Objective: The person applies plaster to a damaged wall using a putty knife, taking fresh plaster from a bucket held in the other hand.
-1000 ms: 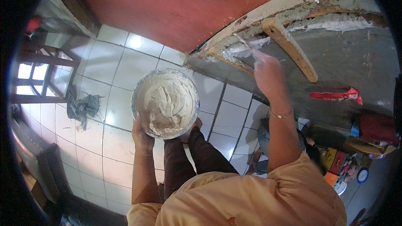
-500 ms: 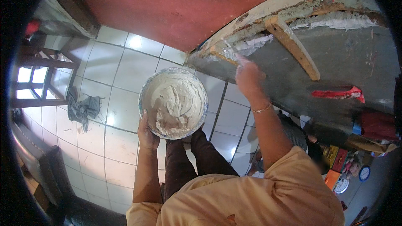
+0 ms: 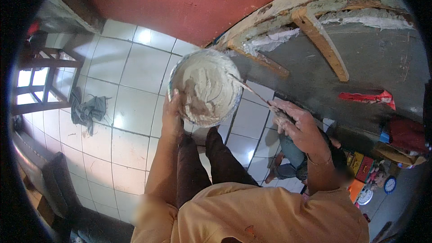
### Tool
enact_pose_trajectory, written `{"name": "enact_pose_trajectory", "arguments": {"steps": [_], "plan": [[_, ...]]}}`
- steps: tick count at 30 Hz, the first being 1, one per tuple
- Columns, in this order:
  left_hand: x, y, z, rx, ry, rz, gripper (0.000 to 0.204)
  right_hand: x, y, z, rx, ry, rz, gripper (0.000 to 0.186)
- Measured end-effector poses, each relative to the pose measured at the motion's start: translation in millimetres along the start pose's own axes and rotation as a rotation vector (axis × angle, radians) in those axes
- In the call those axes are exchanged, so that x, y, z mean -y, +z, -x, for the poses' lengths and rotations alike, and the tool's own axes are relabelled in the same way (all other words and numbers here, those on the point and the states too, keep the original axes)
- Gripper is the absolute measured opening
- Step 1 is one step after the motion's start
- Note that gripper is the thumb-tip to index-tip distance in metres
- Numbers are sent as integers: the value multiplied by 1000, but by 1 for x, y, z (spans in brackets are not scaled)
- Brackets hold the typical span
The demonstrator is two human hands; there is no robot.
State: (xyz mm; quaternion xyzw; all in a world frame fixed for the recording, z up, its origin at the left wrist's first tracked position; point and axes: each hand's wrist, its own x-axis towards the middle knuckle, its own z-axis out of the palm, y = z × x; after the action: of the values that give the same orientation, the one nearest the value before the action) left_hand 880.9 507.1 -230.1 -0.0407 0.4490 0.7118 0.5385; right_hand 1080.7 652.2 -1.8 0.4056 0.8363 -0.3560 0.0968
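Observation:
My left hand grips the near-left rim of a round bowl and holds it up over the floor. Thick off-white plaster fills the bowl, with smears and ridges across its surface. To the right, my right hand, whitened with plaster, is closed round the handle of a putty knife. The knife's thin blade shows nearly edge-on, its tip over the bowl's right rim; whether it touches the plaster I cannot tell. Beyond the bowl, white filler lines the gap under the wooden frame.
Two wooden brackets jut from the grey wall; a red strip hangs there. Another person's legs are at the lower right, by a blue clock. A grey cloth and a wooden stool stand left on the tiles.
My right hand has come down from the wooden frame to the bowl's right side with the putty knife. The bowl and my left hand have shifted up and to the right.

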Motion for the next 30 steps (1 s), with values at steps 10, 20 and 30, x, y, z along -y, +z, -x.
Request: {"name": "enact_pose_trajectory", "arguments": {"steps": [10,20,30], "plan": [[-4,28,-21,177,78,-342,46,-8,25,-75,111,-260,757,33],[14,38,-16,56,39,-299,46,-77,48,-92,113,-421,800,37],[58,45,-26,-65,199,-273,55,-146,48,-77,450,-145,119,36]]}}
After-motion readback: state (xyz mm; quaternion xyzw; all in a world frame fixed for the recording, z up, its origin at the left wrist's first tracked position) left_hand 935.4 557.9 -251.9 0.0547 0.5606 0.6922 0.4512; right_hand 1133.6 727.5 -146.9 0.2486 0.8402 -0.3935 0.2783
